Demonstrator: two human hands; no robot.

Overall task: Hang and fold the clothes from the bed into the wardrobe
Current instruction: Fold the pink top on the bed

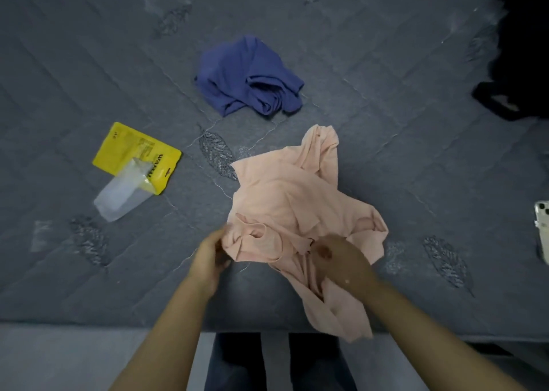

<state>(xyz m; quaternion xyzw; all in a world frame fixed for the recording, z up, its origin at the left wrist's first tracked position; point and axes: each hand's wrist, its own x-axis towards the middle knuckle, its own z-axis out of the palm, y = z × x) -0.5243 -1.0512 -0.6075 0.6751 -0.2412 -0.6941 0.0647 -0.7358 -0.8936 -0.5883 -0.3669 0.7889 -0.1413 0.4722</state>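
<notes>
A crumpled peach garment (291, 203) lies on the grey quilted bed (89, 64), one end hanging over the near edge. My left hand (209, 257) pinches its left edge. Fingers curled into the fabric, my right hand (338, 257) grips the cloth near the garment's lower middle. A crumpled blue garment (246, 75) lies farther back on the bed, apart from both hands. The wardrobe is out of view.
A yellow packet (130, 153) with a clear plastic piece (121, 194) lies to the left. Dark clothing (520, 49) is heaped at the far right. A phone (542, 227) pokes in at the right edge. My legs stand against the bed's near edge.
</notes>
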